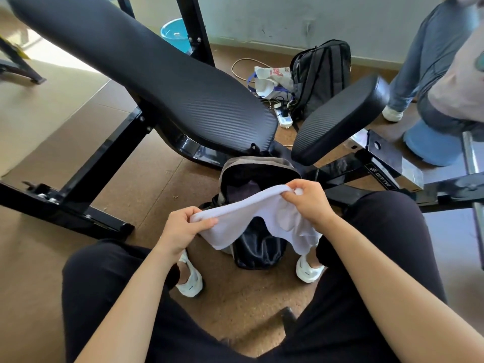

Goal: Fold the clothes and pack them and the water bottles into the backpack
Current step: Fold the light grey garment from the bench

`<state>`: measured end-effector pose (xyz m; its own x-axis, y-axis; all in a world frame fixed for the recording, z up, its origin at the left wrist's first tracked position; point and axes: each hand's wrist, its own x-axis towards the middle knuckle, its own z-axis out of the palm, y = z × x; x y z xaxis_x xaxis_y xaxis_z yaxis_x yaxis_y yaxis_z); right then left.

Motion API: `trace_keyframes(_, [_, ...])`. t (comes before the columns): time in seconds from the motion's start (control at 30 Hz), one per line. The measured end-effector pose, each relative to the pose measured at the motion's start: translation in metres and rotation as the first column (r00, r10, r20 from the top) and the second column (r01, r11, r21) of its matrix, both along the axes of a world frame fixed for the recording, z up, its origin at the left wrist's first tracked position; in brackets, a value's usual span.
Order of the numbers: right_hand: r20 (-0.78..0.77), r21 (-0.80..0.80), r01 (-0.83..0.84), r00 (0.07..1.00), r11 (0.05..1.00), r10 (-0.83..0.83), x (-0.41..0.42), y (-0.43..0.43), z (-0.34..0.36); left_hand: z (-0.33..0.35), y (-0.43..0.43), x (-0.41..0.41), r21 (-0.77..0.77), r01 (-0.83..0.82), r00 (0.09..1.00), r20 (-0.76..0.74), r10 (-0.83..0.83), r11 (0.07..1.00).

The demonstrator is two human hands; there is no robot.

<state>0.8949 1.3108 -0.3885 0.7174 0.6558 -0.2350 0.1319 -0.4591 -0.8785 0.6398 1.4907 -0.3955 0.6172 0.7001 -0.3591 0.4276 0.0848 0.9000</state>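
A white cloth garment hangs stretched between my two hands, above the floor between my knees. My left hand pinches its left end. My right hand grips its upper right edge, fingers curled round a fold. Under the cloth an open grey-and-black backpack stands on the floor against the bench, with dark cloth visible inside its mouth. Its shiny black front panel shows below the garment. No water bottle is in view.
A black weight bench with a long backrest and a seat pad stands just beyond the backpack. A second black backpack, a plastic bag and a power strip lie behind. Another person stands at the right.
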Motion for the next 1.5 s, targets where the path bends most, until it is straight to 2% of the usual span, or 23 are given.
trace_keyframes(0.07, [-0.06,0.027,0.053,0.997,0.998,-0.051,0.003,-0.001,0.0,0.001,0.001,0.001,-0.067,-0.077,0.994,0.077,0.083,0.995])
trace_keyframes(0.13, [-0.207,0.058,0.095,0.975,0.994,-0.081,0.003,0.0,0.001,0.003,-0.002,0.004,-0.134,-0.148,0.973,0.155,0.169,0.98])
trace_keyframes(0.23, [-0.454,0.1,0.141,0.887,0.985,-0.081,-0.003,0.001,0.006,0.004,-0.005,0.008,-0.194,-0.215,0.943,0.212,0.255,0.957])
trace_keyframes(0.3, [-0.536,0.139,0.143,0.843,0.98,-0.047,-0.011,0.001,0.014,0.004,-0.008,0.011,-0.204,-0.229,0.936,0.221,0.273,0.952])
trace_keyframes(0.47, [-0.684,0.304,0.089,0.714,0.949,0.152,-0.034,0.001,0.027,0.005,-0.029,0.022,-0.164,-0.14,0.956,0.236,0.176,0.977])
trace_keyframes(0.57, [-0.715,0.371,0.026,0.646,0.928,0.268,-0.041,0.002,0.029,0.003,-0.044,0.029,-0.142,-0.042,0.974,0.214,0.072,0.989])
trace_keyframes(0.63, [-0.719,0.432,-0.01,0.6,0.902,0.351,-0.043,0.001,0.028,0.004,-0.052,0.033,-0.18,-0.001,0.973,0.225,0.042,0.984])
trace_keyframes(0.7, [-0.703,0.482,-0.06,0.569,0.874,0.427,-0.045,0.001,0.027,0.003,-0.056,0.035,-0.225,0.018,0.971,0.234,0.036,0.974])
trace_keyframes(0.77, [-0.658,0.494,-0.13,0.59,0.86,0.467,-0.047,0.0,0.025,0.002,-0.057,0.036,-0.276,0.02,0.968,0.248,0.051,0.961])
trace_keyframes(0.87, [-0.471,0.406,-0.263,0.761,0.875,0.447,-0.051,-0.001,0.026,0.001,-0.056,0.035,-0.353,0.02,0.961,0.265,0.08,0.935])
trace_keyframes(0.93, [-0.276,0.347,-0.309,0.868,0.885,0.412,-0.055,-0.002,0.026,0.001,-0.056,0.035,-0.374,0.021,0.959,0.268,0.087,0.927])
trace_keyframes(1.0, [-0.058,0.305,-0.346,0.923,0.888,0.38,-0.058,-0.002,0.025,0.0,-0.056,0.036,-0.366,0.037,0.961,0.269,0.068,0.93])
trace_keyframes(1.1, [0.166,0.21,-0.396,0.915,0.894,0.367,-0.058,0.0,0.023,0.0,-0.056,0.037,-0.356,0.049,0.964,0.263,0.05,0.933])
trace_keyframes(1.2, [0.339,0.027,-0.428,0.854,0.904,0.394,-0.054,0.002,0.021,0.0,-0.054,0.037,-0.351,0.032,0.964,0.257,0.064,0.936])
trace_keyframes(1.27, [0.353,-0.086,-0.433,0.829,0.897,0.434,-0.052,0.002,0.022,0.0,-0.052,0.037,-0.339,0.0,0.963,0.252,0.091,0.941])
trace_keyframes(1.37, [0.295,-0.205,-0.461,0.812,0.863,0.504,-0.052,0.0,0.022,-0.004,-0.047,0.036,-0.297,-0.051,0.967,0.225,0.121,0.954])
trace_keyframes(1.43, [0.225,-0.222,-0.469,0.828,0.855,0.513,-0.05,-0.001,0.025,-0.007,-0.045,0.035,-0.285,-0.079,0.968,0.209,0.142,0.955])
trace_keyframes(1.5, [0.125,-0.164,-0.489,0.851,0.857,0.51,-0.049,-0.002,0.029,-0.006,-0.046,0.036,-0.27,-0.087,0.97,0.194,0.143,0.959])
